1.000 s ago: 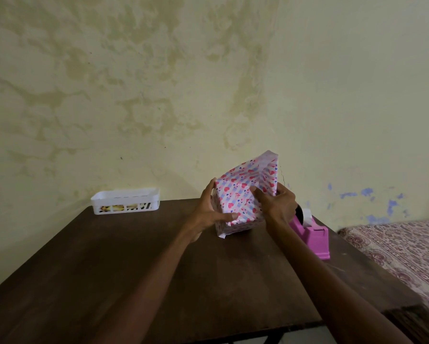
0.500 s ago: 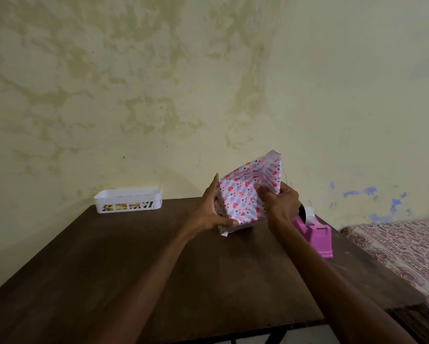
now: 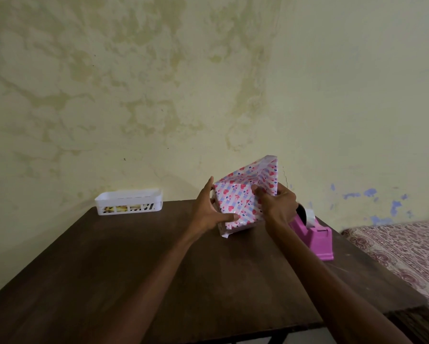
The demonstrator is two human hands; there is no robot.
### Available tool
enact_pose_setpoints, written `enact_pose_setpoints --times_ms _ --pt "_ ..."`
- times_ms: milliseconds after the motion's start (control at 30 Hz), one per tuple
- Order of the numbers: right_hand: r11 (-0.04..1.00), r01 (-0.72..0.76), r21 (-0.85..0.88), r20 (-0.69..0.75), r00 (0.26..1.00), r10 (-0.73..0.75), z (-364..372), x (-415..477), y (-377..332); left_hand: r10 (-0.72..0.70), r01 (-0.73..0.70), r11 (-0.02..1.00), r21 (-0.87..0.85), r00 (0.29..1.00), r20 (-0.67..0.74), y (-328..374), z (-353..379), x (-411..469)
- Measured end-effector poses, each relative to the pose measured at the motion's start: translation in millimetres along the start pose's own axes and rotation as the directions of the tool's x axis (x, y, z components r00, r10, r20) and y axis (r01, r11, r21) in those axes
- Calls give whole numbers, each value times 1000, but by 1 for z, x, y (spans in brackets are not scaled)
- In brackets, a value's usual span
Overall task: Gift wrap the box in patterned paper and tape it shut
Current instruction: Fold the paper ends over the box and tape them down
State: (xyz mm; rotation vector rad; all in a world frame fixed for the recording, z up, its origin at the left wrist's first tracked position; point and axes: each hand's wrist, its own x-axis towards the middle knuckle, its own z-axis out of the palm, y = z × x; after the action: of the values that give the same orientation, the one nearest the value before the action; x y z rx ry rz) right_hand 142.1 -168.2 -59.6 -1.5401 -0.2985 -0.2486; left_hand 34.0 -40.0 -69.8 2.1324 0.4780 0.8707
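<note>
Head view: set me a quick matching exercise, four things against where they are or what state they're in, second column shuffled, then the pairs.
1. tape dispenser
2. white basket
3. patterned paper flap
4. left hand

A. grips the left side of the wrapped box
B. pink, right side of the table
C. far left corner of the table
D. sticking up, not yet folded down

Pairs: 1-B, 2-C, 3-D, 4-A

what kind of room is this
Probably a bedroom at home: a bed with a patterned cover stands beside the dark wooden table, against a stained, peeling painted wall.
</note>
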Motion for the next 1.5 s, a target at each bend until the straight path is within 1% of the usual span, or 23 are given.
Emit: enact_pose_setpoints --times_ms 167,300,433,533,600,833,933,1000,1067,1200,1300,1400,1500 --pt "1000 31 -3 -7 1000 -31 2 -5 -1 -42 47 998 45 994 -99 1 4 3" --pt "994 103 -18 3 995 -103 4 -9 -1 -142 156 975 160 986 -91 7 3 11" --pt "985 175 -7 26 984 -175 4 -12 -1 -163 186 976 115 968 -189 12 2 8" --pt "976 219 -16 49 975 -218 4 -15 1 -172 199 975 97 957 -232 16 0 5" --pt "967 252 -29 54 967 -250 3 -16 2 -178 207 973 104 955 -236 17 -1 4" --pt "951 310 7 83 947 -309 1 -14 -1 -191 215 973 87 956 -225 21 -4 0" --pt "935 355 10 151 924 -353 3 -9 -4 -216 234 971 49 946 -242 22 -7 -1" --pt "927 373 42 200 906 -373 7 -8 -5 -246 257 966 12 934 -261 22 -8 -3" --pt "918 388 83 230 889 -397 9 -9 -6 -274 281 960 -13 922 -275 21 -9 -6" --pt "898 426 110 285 852 -439 10 -12 -13 -296 296 954 -47 905 -306 14 -7 -12" --pt "884 438 165 318 824 -468 13 -10 -18 -278 297 955 5 901 -334 11 -9 -16" --pt "874 440 206 354 800 -485 16 -12 -20 -272 309 949 70 907 -321 7 -14 -23" --pt "870 447 210 391 777 -493 19 -16 -16 -241 277 959 60 907 -345 0 -12 -30"
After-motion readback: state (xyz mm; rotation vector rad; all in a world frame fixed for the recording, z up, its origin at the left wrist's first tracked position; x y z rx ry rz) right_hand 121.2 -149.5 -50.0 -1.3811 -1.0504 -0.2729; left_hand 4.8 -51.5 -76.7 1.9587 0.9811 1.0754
